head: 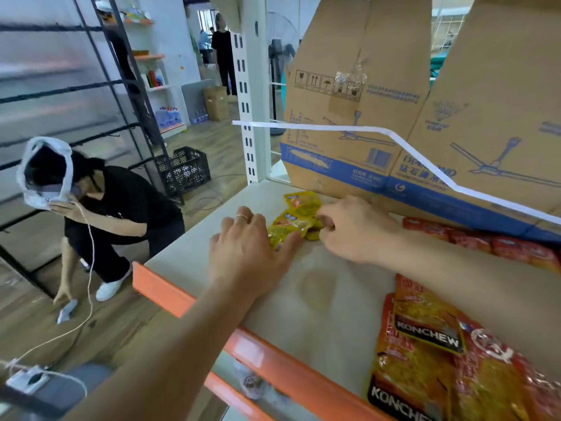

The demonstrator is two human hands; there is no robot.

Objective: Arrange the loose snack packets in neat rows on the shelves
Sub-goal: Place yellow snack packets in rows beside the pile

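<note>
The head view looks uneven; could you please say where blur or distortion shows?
In the head view, the yellow packets look sharp; the KONCHEW packets at lower right smear; the barred panel at left is streaked; the wide lens splays the cardboard boxes.

Free shelf (318, 302) between yellow packets (300, 212) and red packets (425, 354); cardboard boxes (379, 86) behind.

place: likely stockroom | steel shelving (158, 278) | cartons (349, 117) | crate (185, 170)

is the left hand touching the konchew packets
No, the left hand rests against the yellow packets, well apart from the konchew packets.
</note>
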